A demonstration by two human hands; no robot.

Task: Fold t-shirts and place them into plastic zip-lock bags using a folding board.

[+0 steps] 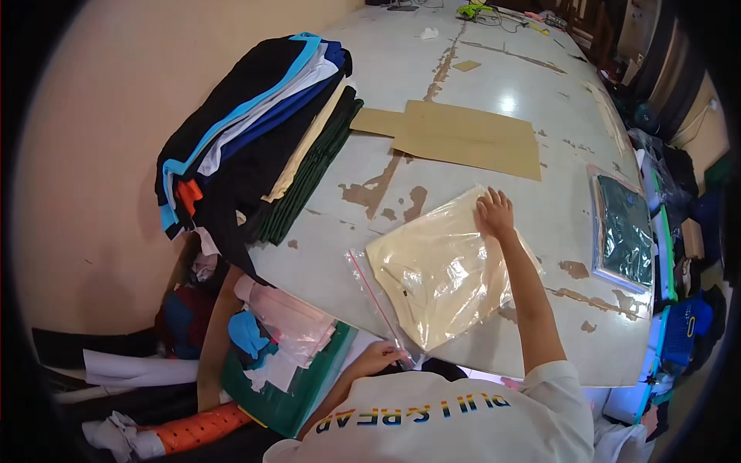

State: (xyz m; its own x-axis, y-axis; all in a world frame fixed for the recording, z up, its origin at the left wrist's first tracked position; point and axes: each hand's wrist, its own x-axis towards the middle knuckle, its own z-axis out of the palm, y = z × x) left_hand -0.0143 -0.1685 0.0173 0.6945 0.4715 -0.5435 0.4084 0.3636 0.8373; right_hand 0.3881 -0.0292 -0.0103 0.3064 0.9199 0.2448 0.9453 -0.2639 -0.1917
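Note:
A folded cream garment in a clear plastic zip bag (pixel 440 272) lies tilted on the worn white table (pixel 324 266). My right hand (pixel 495 213) rests on the bag's far right corner, palm down, holding nothing that shows. My left hand (pixel 382 357) is at the near table edge, its fingers pinching the corner of the bag's open end, where the red zip strip (pixel 370 292) ends. Beyond the bag lies a flat cardboard template (pixel 472 139) with a narrower tab on its left.
Folded garments (pixel 255 127) are stacked along the wall at left. Bagged dark garments (pixel 625 231) lie at the right table edge. Below left, a green container (pixel 324 376) bears pink plastic bags (pixel 289 315). A blue basket (pixel 683 330) stands beyond the right edge.

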